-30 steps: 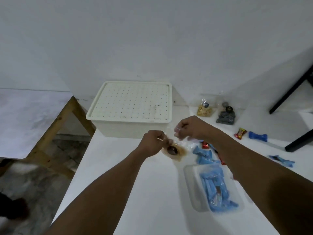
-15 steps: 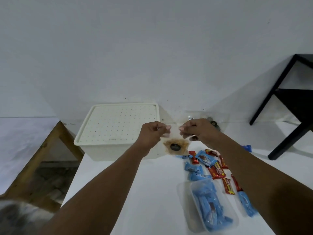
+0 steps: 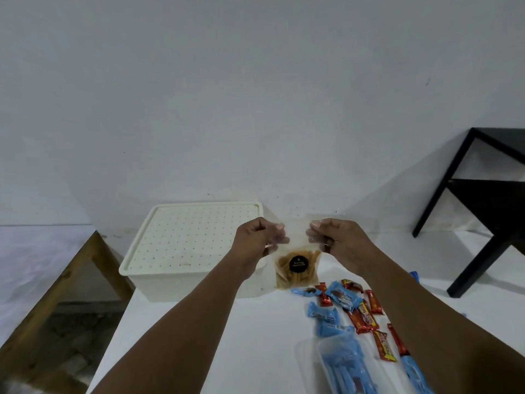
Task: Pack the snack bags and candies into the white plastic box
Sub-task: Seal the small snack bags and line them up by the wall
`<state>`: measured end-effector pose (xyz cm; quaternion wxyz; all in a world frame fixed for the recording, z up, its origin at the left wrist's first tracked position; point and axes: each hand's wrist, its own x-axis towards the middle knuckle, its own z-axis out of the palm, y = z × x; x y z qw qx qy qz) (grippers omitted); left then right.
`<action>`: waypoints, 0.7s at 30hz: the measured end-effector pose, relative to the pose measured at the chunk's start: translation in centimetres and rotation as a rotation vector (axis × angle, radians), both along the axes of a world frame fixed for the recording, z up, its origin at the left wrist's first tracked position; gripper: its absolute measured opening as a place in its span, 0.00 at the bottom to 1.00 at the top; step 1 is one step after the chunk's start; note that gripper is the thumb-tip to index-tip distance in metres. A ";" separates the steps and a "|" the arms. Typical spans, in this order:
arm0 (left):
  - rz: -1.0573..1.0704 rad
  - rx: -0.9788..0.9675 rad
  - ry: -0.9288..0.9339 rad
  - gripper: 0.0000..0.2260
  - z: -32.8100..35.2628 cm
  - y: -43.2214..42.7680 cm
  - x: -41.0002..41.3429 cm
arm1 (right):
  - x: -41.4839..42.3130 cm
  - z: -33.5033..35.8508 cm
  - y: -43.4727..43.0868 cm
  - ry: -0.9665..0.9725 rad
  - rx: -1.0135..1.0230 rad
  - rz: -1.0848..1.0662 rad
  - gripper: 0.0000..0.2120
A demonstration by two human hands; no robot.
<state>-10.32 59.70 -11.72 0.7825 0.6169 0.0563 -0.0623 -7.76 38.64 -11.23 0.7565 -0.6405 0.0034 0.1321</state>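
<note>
At five o'clock, nearest to the camera, a clear plastic tray (image 3: 308, 356) lies on the white table (image 3: 255, 336) with blue candy wrappers (image 3: 348, 368) inside it. Just beyond it, toward four o'clock, loose red candies (image 3: 363, 318) and blue candies (image 3: 339, 297) are spread on the table, not yet packed. Farther, near the centre, both hands are raised above the table and hold one snack bag (image 3: 297, 264) between them. The left hand (image 3: 257, 237) pinches the top left corner of the bag with closed fingertips, and the right hand (image 3: 336, 237) pinches the top right corner in the same way, so the clear bag hangs down with its brown sticks and a round black label facing the camera. I think the bag is held by the top so that the content settles to the bottom before packing. At eleven o'clock from the hands, the white plastic box (image 3: 196, 282) stands at the far edge of the table, just beside the hanging bag. Its dotted lid (image 3: 196, 237) is on, so it seems the lid must come off first. At two o'clock, a black stand (image 3: 488, 191) is against the wall.
</note>
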 end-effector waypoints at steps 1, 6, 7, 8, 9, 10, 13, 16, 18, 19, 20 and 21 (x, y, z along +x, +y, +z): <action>-0.003 -0.015 -0.002 0.05 0.0 0.0 -0.1 | -0.1 0.1 0.1 -0.010 -0.007 -0.009 0.03; 0.017 -0.123 0.014 0.07 0.0 -0.5 -0.3 | -0.2 0.8 0.3 -0.018 0.028 -0.082 0.06; 0.019 -0.138 0.018 0.07 -0.1 -0.6 -0.3 | -0.2 0.9 0.3 -0.015 0.047 -0.086 0.07; 0.021 -0.148 0.020 0.08 -0.1 -0.7 -0.3 | -0.2 0.9 0.4 -0.008 0.068 -0.092 0.06; 0.023 -0.154 0.022 0.07 -0.1 -0.8 -0.3 | -0.2 0.9 0.5 -0.002 0.087 -0.101 0.05; 0.024 -0.160 0.022 0.07 0.0 -0.9 -0.3 | -0.2 0.9 0.6 -0.002 0.099 -0.104 0.04; -0.007 -0.141 0.000 0.07 0.3 -1.1 -0.2 | -0.7 0.8 1.1 -0.059 0.014 -0.076 0.07; -0.038 -0.103 -0.010 0.07 0.8 -1.0 -0.1 | -1.2 1.2 1.7 -0.116 -0.081 -0.089 0.07; -0.046 -0.106 -0.001 0.06 0.8 -0.9 -0.1 | -1.2 1.7 1.8 -0.155 -0.127 -0.102 0.07; -0.050 -0.109 0.003 0.06 0.8 -0.8 -0.1 | -1.2 1.9 1.8 -0.169 -0.144 -0.100 0.07; -0.058 -0.100 0.004 0.06 0.7 -0.7 -0.1 | -1.2 2.0 1.8 -0.179 -0.157 -0.094 0.07; -0.067 -0.070 -0.002 0.07 0.7 -0.7 -0.2 | -1.2 2.1 1.7 -0.187 -0.168 -0.082 0.07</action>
